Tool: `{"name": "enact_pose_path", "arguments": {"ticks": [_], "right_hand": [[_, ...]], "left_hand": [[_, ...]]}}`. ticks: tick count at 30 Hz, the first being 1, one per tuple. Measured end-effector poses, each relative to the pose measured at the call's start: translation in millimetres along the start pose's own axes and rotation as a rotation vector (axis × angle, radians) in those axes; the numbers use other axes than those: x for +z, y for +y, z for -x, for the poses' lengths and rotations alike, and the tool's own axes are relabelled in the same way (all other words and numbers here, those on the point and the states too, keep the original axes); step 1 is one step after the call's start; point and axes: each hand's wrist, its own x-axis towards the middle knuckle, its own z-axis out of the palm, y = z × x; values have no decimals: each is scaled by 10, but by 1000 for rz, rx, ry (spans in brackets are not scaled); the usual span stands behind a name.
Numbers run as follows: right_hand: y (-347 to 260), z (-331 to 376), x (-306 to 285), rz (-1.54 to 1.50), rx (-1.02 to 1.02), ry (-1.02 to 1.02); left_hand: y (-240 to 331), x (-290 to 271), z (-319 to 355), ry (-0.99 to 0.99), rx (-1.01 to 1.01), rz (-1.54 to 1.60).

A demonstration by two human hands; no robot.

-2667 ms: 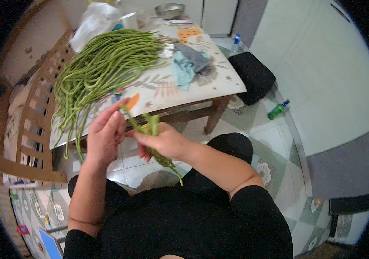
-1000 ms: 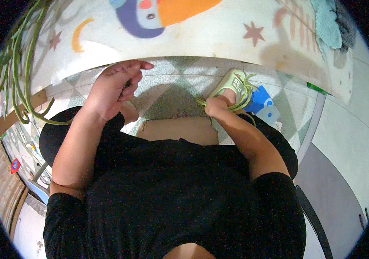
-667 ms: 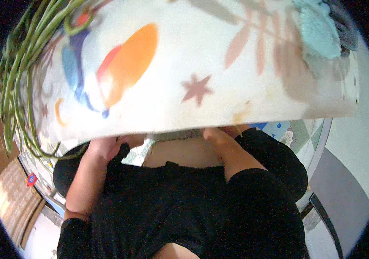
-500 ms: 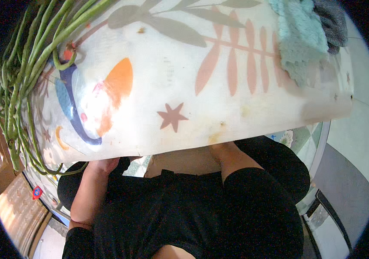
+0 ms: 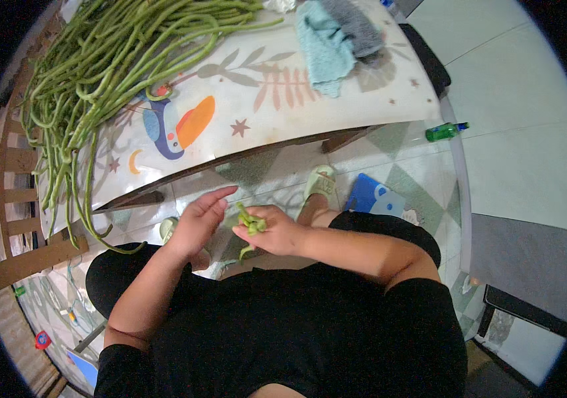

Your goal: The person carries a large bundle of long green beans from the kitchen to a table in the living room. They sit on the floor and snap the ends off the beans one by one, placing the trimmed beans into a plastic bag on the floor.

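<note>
Because the right hand (image 5: 275, 232) is clamped round a short green bundle (image 5: 252, 224) that sticks out past the thumb, a loose or uneven squeeze could let single pieces slip away toward the tiled floor (image 5: 247, 169) below. Squeezing too hard could instead bruise or snap them. The left hand (image 5: 198, 225), at about 9 o'clock from the right one and just apart from it, has its index finger stretched toward 2 o'clock; nothing shows in it, and whether its thumb meets the other fingers I cannot tell. A second risk lies with the heap of long beans (image 5: 121, 73), on the tabletop (image 5: 277, 126) between 10 and 11 o'clock from the hands: several strands hang over the near edge, the longest curling toward the left knee (image 5: 114, 278), so a passing forearm or a shifting leg could snag one and drag others down.

The bundle looks pale yellow-green, its pieces folded or bunched in the fist, with one thin tip poking out below, toward 7 o'clock. The heap is a deeper green, slender and rope-like, tangled at 10 o'clock, with straighter strands running toward 1 o'clock.
</note>
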Motion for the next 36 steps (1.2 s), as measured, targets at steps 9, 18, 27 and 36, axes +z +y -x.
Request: {"name": "enact_pose_path", "arguments": {"ticks": [9,18,27,36], "right_hand": [[-796,779,27,519,-655,502],[-839,1261,244,635,-555,629],[-1078,1636,30,27,-227,696],[-1117,1574,-942,210,-126,583]], "left_hand": [[325,579,467,-839,-108,48],[532,1068,778,-749,214,-501],[674,1416,752,-764,395,-307],[1170,1148,447,-564,249,80]]}}
